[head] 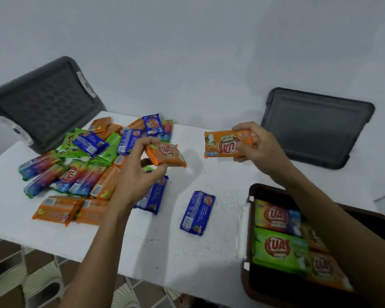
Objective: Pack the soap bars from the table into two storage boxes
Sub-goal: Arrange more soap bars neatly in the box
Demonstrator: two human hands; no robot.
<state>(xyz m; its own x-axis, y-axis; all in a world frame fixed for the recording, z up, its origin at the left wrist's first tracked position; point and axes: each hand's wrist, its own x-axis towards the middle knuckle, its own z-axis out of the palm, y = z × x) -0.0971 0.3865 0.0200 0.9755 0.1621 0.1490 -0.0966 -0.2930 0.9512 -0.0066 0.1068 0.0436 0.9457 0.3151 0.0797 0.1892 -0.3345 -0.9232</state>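
Observation:
A pile of wrapped soap bars [80, 165] in orange, green, blue and rainbow wrappers covers the left half of the white table [165, 252]. My left hand [136, 174] holds an orange soap bar [167, 154] above the pile's right edge. My right hand [260, 150] grips another orange soap bar [226, 144] in the air over the table's far right. A brown storage box [251, 283] at the near right holds several bars, partly hidden by my right forearm. One blue bar [197, 212] lies alone mid-table.
A grey lid [45, 103] leans against the wall at the back left. Another grey lid [316, 125] leans at the back right. Patterned floor tiles [20, 274] show below the table's front edge.

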